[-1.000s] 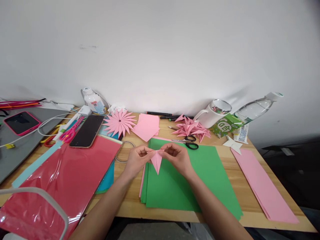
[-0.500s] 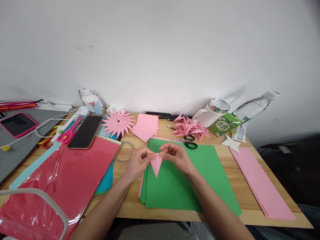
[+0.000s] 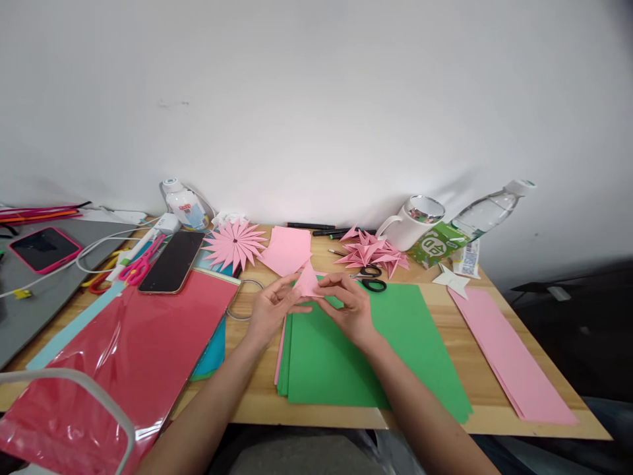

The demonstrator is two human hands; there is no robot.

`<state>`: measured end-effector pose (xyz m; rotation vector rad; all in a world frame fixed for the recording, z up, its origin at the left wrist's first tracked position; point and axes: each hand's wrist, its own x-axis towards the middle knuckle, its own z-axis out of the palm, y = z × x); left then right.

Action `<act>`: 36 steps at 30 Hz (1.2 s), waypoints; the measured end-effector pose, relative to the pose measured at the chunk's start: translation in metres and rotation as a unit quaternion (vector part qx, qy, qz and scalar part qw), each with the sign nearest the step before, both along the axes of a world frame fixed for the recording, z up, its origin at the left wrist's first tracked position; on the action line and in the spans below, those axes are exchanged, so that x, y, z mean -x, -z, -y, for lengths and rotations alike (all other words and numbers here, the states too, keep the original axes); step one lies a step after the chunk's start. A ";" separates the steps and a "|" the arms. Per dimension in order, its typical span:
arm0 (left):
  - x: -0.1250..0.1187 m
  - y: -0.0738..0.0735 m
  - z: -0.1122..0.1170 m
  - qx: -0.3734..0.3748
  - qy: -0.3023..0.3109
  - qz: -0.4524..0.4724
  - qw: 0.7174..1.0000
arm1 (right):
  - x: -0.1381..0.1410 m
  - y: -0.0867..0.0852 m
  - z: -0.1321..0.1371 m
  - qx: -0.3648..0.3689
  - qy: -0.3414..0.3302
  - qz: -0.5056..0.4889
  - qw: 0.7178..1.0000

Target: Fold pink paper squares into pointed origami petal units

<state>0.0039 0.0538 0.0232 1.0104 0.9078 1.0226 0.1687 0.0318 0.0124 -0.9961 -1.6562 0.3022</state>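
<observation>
Both my hands meet over the stack of green paper sheets [image 3: 395, 343] in the middle of the wooden desk. Between them is a small folded pink paper piece [image 3: 306, 282], its point now turned up and away from me. My left hand [image 3: 270, 310] pinches its left side with curled fingers. My right hand [image 3: 349, 307] grips its right side with thumb and fingers closed on it.
A red plastic sheet [image 3: 123, 349] lies at left with a phone [image 3: 172, 261] and pink scissors [image 3: 138, 264]. Behind my hands are a pink paper flower [image 3: 235, 243], pink squares [image 3: 287, 249], folded pink petals [image 3: 370, 251], black scissors [image 3: 368, 280], a white mug [image 3: 413, 221] and a water bottle [image 3: 482, 211]. Pink strips [image 3: 504, 353] lie at right.
The folded pink piece hung point-down between my hands; both hands have turned it over, so its point now stands up. My hands stayed over the green sheets.
</observation>
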 end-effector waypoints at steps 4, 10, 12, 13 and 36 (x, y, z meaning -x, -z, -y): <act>-0.001 0.002 0.002 0.026 0.021 0.010 0.999 | 0.003 0.002 0.000 0.047 -0.014 -0.032 0.998; -0.003 0.005 0.004 0.016 0.075 0.014 0.997 | 0.007 0.004 -0.001 0.224 -0.052 -0.222 0.948; -0.004 0.006 0.003 0.028 0.082 -0.001 0.996 | 0.007 0.003 -0.001 0.267 -0.066 -0.221 0.936; -0.004 0.007 0.002 0.035 0.084 -0.010 0.996 | 0.007 0.002 -0.001 0.281 -0.069 -0.217 0.932; -0.006 0.002 0.004 0.051 0.095 -0.041 0.993 | 0.007 0.000 -0.001 0.388 -0.068 -0.334 0.856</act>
